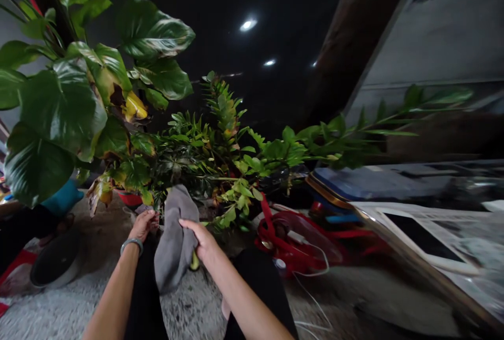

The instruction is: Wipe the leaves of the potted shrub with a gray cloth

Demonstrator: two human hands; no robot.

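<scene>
In the head view a limp grey cloth (177, 235) hangs between my two forearms. My right hand (200, 237) grips it along its right side, the thumb on top. A small yellow-green bit (195, 261) shows at the cloth's edge under my right hand; I cannot tell what it is. My left hand (144, 224), with a bangle at the wrist, is just left of the cloth, near the lower leaves. Its fingers are drawn together, and what they hold, if anything, is too small to make out. Leafy green plants (220, 140) stand right in front of both hands.
A large-leaved plant (59, 104) with browned leaves rises at left. A dark bowl (57, 261) sits on the floor at lower left. At right are a red basket (283, 240) with a white cable (321, 306) and a table holding a white tablet (427, 240).
</scene>
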